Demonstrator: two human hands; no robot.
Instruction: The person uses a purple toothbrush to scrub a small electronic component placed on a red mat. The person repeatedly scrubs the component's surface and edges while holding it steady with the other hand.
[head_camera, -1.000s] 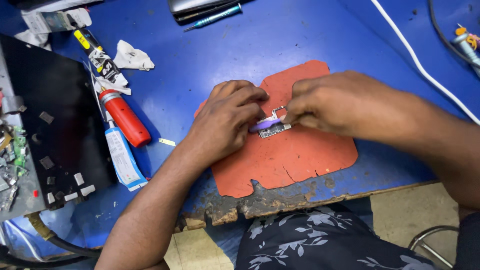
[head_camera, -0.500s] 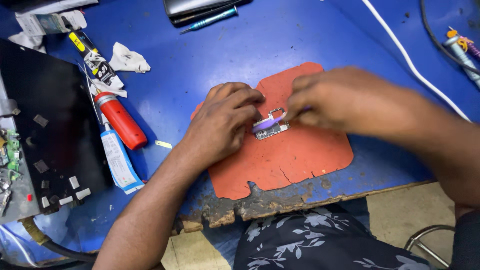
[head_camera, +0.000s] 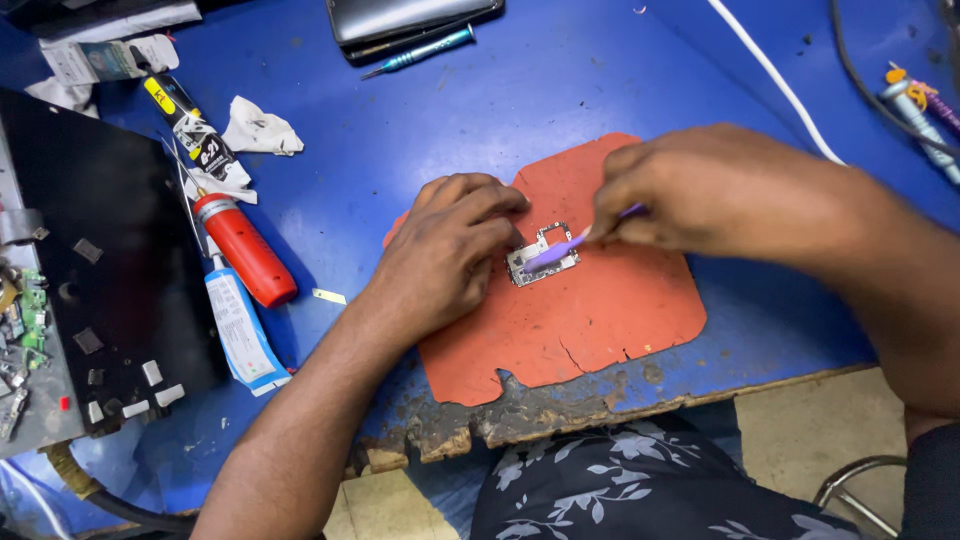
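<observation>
Since half a sec ago the right hand has drawn back a little to the right, so more of the purple tool shows, its tip now lying across the small circuit board. Left hand has barely shifted.

Board sits flat on the orange mat, near the mat's upper middle, w/ the mat itself on the blue table. Mat likely serves as a soft, grippy pad so the tiny part doesn't skate around.

Left fingers are curled down, tips pressed on the board's left edge: a pin-down hold, not a pick-up, keeping it steady against the tool's push. Right fingers are closed tight round the tool's back end, pinch grip like a pen, tool angled low so the tip works along the board's top face. Right hand is motion-blurred, so exact finger spacing is hard to read.

Off to the left, out of the way but within reach: red tube, blue-white tube, black tray w/ small parts. Teal screwdriver lies at the far edge.
</observation>
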